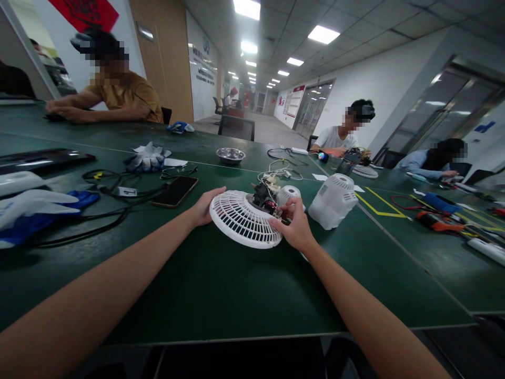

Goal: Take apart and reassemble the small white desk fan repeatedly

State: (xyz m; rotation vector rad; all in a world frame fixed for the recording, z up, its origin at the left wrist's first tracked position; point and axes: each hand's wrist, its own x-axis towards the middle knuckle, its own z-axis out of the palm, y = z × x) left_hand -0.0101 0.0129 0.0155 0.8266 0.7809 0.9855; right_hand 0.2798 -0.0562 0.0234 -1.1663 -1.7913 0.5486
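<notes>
A white round fan grille (244,220) is held tilted above the green table, its slotted face toward me. My left hand (205,206) grips the grille's left rim. My right hand (296,223) is closed at its right side, thumb on the grille and fingers beside the exposed parts; what the fingertips touch is partly hidden. A dark motor (261,195) with thin wires sits on the back of the grille. Just behind it is a small white rounded part (288,193). To the right of my right hand stands a white plastic housing (333,201).
A phone (174,191), black cables (118,210) and work gloves (148,158) lie left. Behind the fan are a metal bowl (231,156) and a white cord (282,171). Tools, including an orange-black one (440,222), lie right. Other people sit around the table (236,300).
</notes>
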